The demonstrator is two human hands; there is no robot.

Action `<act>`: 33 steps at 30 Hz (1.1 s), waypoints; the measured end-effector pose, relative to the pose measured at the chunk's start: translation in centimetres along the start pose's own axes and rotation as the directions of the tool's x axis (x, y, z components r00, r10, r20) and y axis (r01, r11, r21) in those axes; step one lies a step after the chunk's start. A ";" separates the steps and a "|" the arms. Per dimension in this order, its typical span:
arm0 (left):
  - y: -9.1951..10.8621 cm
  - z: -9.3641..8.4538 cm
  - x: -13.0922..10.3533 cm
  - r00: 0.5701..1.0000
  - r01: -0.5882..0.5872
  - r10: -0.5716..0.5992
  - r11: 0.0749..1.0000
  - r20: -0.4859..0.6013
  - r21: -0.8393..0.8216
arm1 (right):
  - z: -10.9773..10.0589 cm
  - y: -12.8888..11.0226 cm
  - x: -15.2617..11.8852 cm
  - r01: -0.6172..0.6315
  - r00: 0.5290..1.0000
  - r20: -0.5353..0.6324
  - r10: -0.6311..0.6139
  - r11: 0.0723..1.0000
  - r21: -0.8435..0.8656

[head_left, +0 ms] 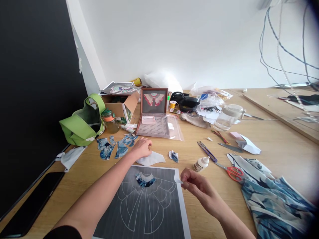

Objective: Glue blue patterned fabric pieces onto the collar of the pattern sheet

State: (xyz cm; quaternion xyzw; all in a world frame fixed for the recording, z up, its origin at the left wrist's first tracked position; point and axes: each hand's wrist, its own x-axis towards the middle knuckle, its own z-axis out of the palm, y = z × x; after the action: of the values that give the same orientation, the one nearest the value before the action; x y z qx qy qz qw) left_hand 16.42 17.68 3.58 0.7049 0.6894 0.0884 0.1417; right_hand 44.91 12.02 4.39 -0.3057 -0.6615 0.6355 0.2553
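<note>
My right hand pinches a small white piece, paper or cloth, over the right edge of a dark printed sheet with a white petal outline. Blue patterned fabric pieces form a curved band on the drawing's top centre. Beyond the sheet, my left hand is closed with curled fingers beside a white scrap; its fingertips are hidden. Cut blue fabric pieces lie to its left. A small blue-and-white piece and a white glue bottle sit between and beyond the hands.
Orange-handled scissors, thread snips and blue fabric lie at right. A framed collar picture, cardboard box, green bag, glass jar and clear jug stand behind. A black phone lies left.
</note>
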 end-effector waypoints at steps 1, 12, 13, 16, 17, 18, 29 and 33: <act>0.1 0.0 0.6 0.999 -0.013 0.012 1.000 0.050 0.011 | 0.0 0.1 0.0 -0.003 1.000 -0.004 0.003 1.000 -0.002; 0.9 -0.8 1.6 0.955 -0.029 0.044 0.998 0.293 -0.054 | -0.2 0.4 -0.2 -0.010 1.000 -0.022 0.011 0.999 0.039; 0.9 -0.9 1.6 0.954 -0.030 0.055 0.996 0.295 -0.087 | -0.2 0.4 -0.3 -0.010 1.000 -0.023 0.011 0.999 0.034; 0.7 -0.9 1.8 0.952 -0.025 0.084 0.980 0.295 -0.199 | -0.2 0.3 -0.3 -0.007 1.000 -0.022 0.008 1.000 0.016; 0.6 -0.7 1.9 0.953 -0.019 0.088 0.972 0.288 -0.235 | -0.2 0.3 -0.3 -0.006 1.000 -0.021 0.006 1.000 0.010; 0.5 -0.4 2.1 0.957 -0.011 0.088 0.964 0.278 -0.267 | -0.2 0.4 -0.3 -0.005 1.000 -0.020 0.006 1.000 0.005; -0.6 2.0 2.7 0.975 0.019 0.108 0.830 0.194 -0.557 | -0.1 0.8 -0.2 0.004 1.000 -0.020 -0.005 1.000 -0.024; -0.7 1.7 2.6 0.972 -0.010 0.150 0.799 0.183 -0.602 | -0.1 0.9 -0.3 0.001 1.000 -0.022 -0.002 0.999 -0.034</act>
State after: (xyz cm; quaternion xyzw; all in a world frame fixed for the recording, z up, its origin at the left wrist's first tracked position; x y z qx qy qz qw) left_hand 16.40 20.14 1.53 0.6582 0.5759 0.2276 0.4281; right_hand 45.26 11.89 3.52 -0.3164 -0.6694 0.6208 0.2577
